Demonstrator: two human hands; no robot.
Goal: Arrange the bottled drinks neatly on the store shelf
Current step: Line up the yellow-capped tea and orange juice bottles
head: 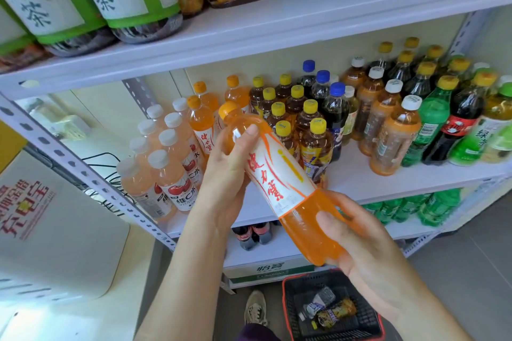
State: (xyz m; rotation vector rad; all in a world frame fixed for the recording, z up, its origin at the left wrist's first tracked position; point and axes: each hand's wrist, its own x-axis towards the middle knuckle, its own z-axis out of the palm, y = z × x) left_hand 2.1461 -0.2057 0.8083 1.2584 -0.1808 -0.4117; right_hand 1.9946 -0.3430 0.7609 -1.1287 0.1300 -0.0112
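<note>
Both hands hold one orange soda bottle [279, 183], tilted, cap up-left: left hand [227, 171] wraps its upper half, right hand [357, 232] cups the base. Middle shelf [360, 174] just behind the grip; red basket [288, 310] below it.

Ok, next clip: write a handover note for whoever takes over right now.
Left hand: grips the orange soda bottle near its neck.
Right hand: grips its base.
The bottle is tilted in the air before the middle shelf, not yet placed.
Done: rows of bottles stand on that shelf, matching orange ones left of centre.
Left: probably stand this bottle with them, then shelve the bottles lying in the red basket.
</note>
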